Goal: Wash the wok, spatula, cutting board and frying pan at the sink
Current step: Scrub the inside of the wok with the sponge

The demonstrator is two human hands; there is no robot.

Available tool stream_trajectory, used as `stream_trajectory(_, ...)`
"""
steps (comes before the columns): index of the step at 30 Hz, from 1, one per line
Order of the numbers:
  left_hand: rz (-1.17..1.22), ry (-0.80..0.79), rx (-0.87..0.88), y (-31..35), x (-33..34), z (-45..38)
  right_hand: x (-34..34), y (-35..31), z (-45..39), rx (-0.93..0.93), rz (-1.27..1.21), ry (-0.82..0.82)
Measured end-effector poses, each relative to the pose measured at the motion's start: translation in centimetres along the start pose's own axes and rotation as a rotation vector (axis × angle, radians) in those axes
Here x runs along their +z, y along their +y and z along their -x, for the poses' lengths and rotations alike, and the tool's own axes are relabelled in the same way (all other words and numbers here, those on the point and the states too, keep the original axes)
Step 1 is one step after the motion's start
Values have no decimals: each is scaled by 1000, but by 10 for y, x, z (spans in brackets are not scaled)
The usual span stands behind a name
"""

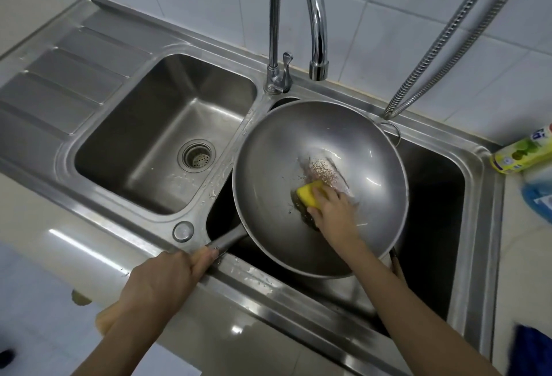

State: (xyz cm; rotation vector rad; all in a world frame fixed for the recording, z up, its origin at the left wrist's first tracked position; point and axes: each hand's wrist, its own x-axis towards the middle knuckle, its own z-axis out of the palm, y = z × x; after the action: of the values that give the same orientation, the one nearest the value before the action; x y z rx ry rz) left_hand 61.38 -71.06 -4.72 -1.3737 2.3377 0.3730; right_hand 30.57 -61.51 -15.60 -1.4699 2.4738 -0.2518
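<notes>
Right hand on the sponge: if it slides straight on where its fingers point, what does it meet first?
Probably the patch of residue just beyond the yellow sponge under the right hand, then the wok wall rising toward the faucet.

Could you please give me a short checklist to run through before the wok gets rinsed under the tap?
1. Left hand grips the wok handle: ok.
2. Right hand presses the yellow sponge on the wok floor: ok.
3. Residue scrubbed off: not ok, brown specks show beyond the sponge.
4. Faucet spout above the wok: ok, near its far rim.
5. Water running: not ok, no stream visible.
6. Right basin drain under the wok clear: cannot tell, hidden.
</notes>
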Motion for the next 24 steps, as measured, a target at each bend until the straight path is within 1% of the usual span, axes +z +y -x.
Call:
stream_trajectory(3, -7, 8, 4, 1, 0, 1, 7, -6, 16, -134, -49, -17)
stream_trajectory(5, -10, 9, 2, -2, 3, 0, 9, 1, 24, -217, -24, -16)
stream_trajectory(7, 10, 9, -3, -4, 5, -1, 9, 13, 27, -256, 41, 0)
stream_trajectory(12, 34, -28, -13, -5, 5, -3, -12, 55, 3, -180, 258, 111)
stream_trajectory(17, 103, -72, 20, 1, -4, 0, -40, 77, -53, -112, 387, 148)
stream_trajectory(20, 123, -97, 9, 5, -13, 2, -61, 69, -92, -110, 407, 234)
stream_trajectory(22, 129, -107, -4, 4, -13, 2, -71, 48, -114, -129, 341, 284)
stream_trajectory(24, 146, -126, -10, 3, -13, 2, -71, 20, -130, -168, 279, 287)
